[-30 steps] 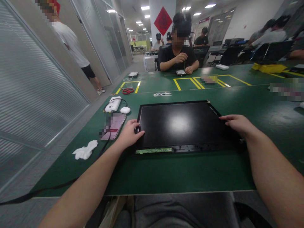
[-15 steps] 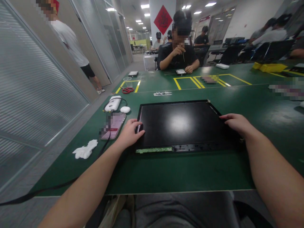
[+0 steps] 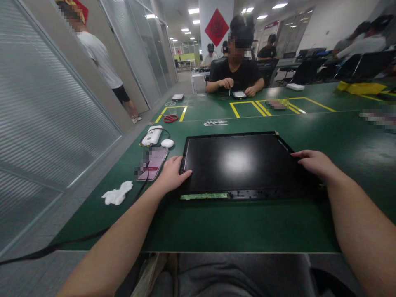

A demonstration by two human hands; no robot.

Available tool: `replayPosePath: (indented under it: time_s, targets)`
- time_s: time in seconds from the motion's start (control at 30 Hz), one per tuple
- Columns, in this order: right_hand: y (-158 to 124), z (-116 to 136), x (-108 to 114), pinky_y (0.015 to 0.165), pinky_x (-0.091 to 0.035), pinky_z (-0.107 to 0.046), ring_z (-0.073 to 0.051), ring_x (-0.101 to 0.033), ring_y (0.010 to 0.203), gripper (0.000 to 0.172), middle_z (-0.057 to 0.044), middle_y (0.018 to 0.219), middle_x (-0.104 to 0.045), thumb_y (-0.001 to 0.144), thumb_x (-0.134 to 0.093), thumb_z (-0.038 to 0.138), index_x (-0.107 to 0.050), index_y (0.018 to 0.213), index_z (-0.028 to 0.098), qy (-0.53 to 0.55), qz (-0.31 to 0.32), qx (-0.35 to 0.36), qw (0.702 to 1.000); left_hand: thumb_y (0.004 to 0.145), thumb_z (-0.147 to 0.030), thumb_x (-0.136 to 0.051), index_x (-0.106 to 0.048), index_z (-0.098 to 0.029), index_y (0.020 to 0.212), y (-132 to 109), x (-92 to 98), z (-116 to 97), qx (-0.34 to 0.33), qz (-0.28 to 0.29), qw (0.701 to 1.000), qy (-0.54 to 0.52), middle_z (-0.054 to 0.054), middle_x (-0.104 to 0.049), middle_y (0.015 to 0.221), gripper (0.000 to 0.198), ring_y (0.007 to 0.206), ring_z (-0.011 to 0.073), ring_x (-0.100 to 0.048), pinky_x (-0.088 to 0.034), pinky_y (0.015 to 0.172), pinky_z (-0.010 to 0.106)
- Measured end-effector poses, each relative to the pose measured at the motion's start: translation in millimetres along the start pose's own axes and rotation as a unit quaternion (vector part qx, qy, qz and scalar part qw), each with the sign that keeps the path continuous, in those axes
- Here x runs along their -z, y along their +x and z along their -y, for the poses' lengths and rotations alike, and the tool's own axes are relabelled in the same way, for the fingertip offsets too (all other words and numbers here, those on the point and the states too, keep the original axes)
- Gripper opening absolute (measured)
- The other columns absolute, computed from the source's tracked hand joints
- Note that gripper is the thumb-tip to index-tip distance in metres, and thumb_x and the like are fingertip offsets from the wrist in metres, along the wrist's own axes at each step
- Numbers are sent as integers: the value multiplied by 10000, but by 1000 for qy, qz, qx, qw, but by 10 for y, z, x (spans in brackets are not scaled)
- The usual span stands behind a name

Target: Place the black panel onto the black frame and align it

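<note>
A black flat display panel [image 3: 238, 163] lies face up on the green table [image 3: 235, 225], a thin green circuit strip [image 3: 204, 196] along its near edge. My left hand [image 3: 171, 175] rests on the panel's left edge, thumb on the glass, fingers curled round the side. My right hand [image 3: 314, 163] lies over the right edge, fingers stretched flat toward the panel's middle.
Left of the panel lie a phone [image 3: 152, 163], a white power bank [image 3: 151, 135], a white earbud case [image 3: 167, 143] and a crumpled white tissue [image 3: 117, 194]. Red scissors [image 3: 170, 119] lie farther back. A person in black [image 3: 236, 72] works across the table; another stands at the left wall [image 3: 102, 62].
My hands stay on the panel's two edges. The view has shifted slightly, and the person opposite has lowered a hand to the table.
</note>
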State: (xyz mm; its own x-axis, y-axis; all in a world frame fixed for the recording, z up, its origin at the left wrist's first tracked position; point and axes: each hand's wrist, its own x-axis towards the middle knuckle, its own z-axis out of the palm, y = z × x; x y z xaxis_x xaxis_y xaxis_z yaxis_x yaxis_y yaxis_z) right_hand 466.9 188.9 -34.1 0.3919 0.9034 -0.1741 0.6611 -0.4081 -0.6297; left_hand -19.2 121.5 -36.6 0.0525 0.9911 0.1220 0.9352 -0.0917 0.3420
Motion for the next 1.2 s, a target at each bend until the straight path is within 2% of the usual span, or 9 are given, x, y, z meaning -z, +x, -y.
replayPosePath:
  time_s: [0.17, 0.23, 0.4, 0.57, 0.77, 0.93, 1.03, 1.13, 1.2]
  targets:
    - [-7, 4, -1, 689, -467, -241, -175, -645, 804, 514, -73, 980, -749, 646, -563, 34, -761, 1096, 183, -13, -2, 6, 1000, 844, -533, -562, -546, -11, 1325, 5, 1, -4, 17, 32, 999, 33, 300, -462, 1475, 710, 1405, 421, -417, -315, 1170, 515]
    - [-7, 3, -5, 682, -466, -240, -172, -642, 797, 513, -73, 987, -747, 650, -566, 37, -761, 1101, 185, -18, -5, 5, 1000, 844, -540, -556, -589, -14, 1275, 8, -4, 9, 11, 30, 999, 33, 307, -461, 1480, 681, 1403, 433, -419, -315, 1167, 533]
    - [-11, 9, -6, 674, -479, -244, -177, -648, 786, 523, -75, 961, -745, 639, -566, 37, -758, 1103, 179, -8, -3, -5, 1000, 845, -508, -565, -637, -100, 1236, 26, -19, 42, -5, 13, 1000, 27, 229, -553, 1429, 570, 1365, 389, -480, -346, 1153, 531]
    - [5, -5, -4, 662, -485, -255, -183, -652, 766, 544, -78, 971, -744, 638, -572, 50, -753, 1132, 189, -7, 5, -7, 1000, 884, -374, -498, -694, -109, 1140, 61, -21, 82, -22, 2, 1000, 19, 204, -551, 1441, 418, 1358, 343, -502, -364, 1163, 485]
    - [-49, 51, 10, 669, -473, -246, -174, -646, 772, 488, -69, 961, -748, 654, -566, 33, -773, 1067, 193, -22, -6, -2, 1000, 842, -277, -522, -729, -162, 1093, 89, -23, 129, -29, -9, 999, -36, 150, -597, 1397, 345, 1324, 322, -537, -376, 1167, 487]
    - [-90, 102, 21, 682, -467, -240, -174, -647, 811, 504, -77, 1015, -745, 671, -563, 24, -760, 1108, 180, -26, -5, -12, 1000, 815, -281, -557, -759, -170, 1030, 86, 30, 56, 6, -38, 990, -135, 125, -585, 1420, 315, 1348, 305, -521, -353, 1188, 449]
    - [-73, 82, 19, 692, -472, -240, -178, -650, 830, 515, -91, 1039, -742, 674, -550, 21, -751, 1128, 158, -21, -6, -11, 1000, 799, -308, -594, -772, -203, 1030, 59, 62, -24, 48, -59, 963, -259, 79, -705, 1244, 310, 1268, 300, -587, -412, 1135, 454]
    - [-21, 26, 11, 696, -479, -245, -186, -656, 840, 514, -93, 1033, -744, 665, -551, 27, -758, 1115, 163, -27, -9, -4, 1000, 773, -392, -675, -775, -215, 1060, 18, 72, -113, 116, -46, 895, -428, 49, -780, 994, 351, 1069, 291, -693, -539, 960, 406]
    - [21, -16, 4, 679, -483, -256, -193, -662, 809, 497, -97, 993, -748, 655, -555, 38, -768, 1085, 167, -35, -17, 17, 999, 738, -363, -732, -772, -209, 1088, -7, 79, -179, 161, -52, 845, -507, 42, -788, 913, 384, 937, 258, -725, -579, 831, 348]
